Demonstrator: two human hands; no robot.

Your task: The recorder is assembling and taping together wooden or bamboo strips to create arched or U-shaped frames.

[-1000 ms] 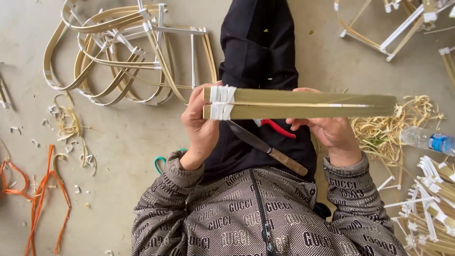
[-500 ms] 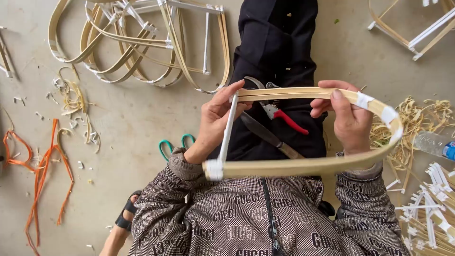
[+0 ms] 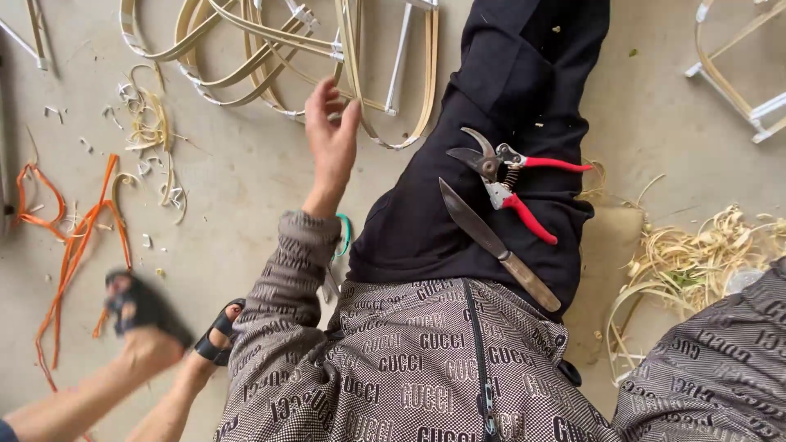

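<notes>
left hand (image 3: 330,139) raised over the floor (image 3: 237,196), fingers spread, grip open and empty. just beyond the fingertips lies a pile of bent bamboo frames (image 3: 270,49) with white-taped joints; fingertips overlap the nearest strip, contact cannot be told. right hand out of view, only its patterned sleeve (image 3: 720,352) shows at lower right; its grip cannot be seen. right of the left hand, on the black-clad lap (image 3: 426,221): red-handled pruning shears (image 3: 512,184) and, just below them, a long knife (image 3: 495,245) with wooden handle. left of the hand, well apart: orange strips (image 3: 70,245) and pale shavings (image 3: 151,123). teal scissor handle (image 3: 344,233) by the wrist.
</notes>
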